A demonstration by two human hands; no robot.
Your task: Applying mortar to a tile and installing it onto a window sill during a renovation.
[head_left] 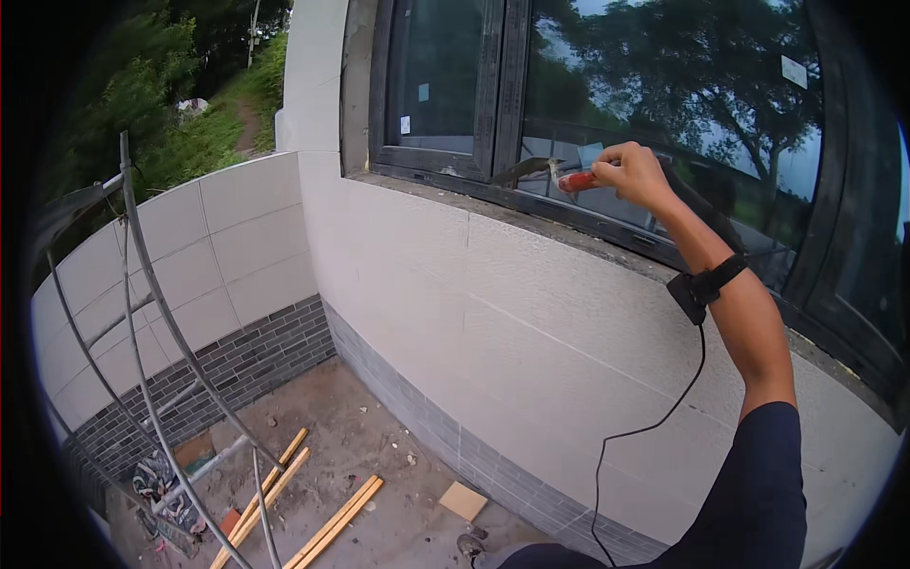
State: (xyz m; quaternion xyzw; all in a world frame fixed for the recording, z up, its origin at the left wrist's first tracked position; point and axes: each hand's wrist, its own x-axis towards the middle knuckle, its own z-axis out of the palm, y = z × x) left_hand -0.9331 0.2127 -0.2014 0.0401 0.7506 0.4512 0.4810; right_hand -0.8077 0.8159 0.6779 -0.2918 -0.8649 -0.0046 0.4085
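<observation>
My right hand (633, 174) is closed round the red handle of a trowel (576, 181). Its metal blade points left, close to the lower frame of a dark window (569, 201) and just above the rough sill (474, 202). Whether the blade touches the frame or the sill I cannot tell. A black band with a small box (700, 287) is strapped round my right forearm, and a thin cable hangs from it. My left hand is out of the picture.
Pale tiled wall (417, 256) runs below the window. At left stands a metal scaffold frame (171, 332). On the ground far below lie several wooden strips (336, 522), a beige tile (463, 501) and a heap of patterned cloth (161, 484).
</observation>
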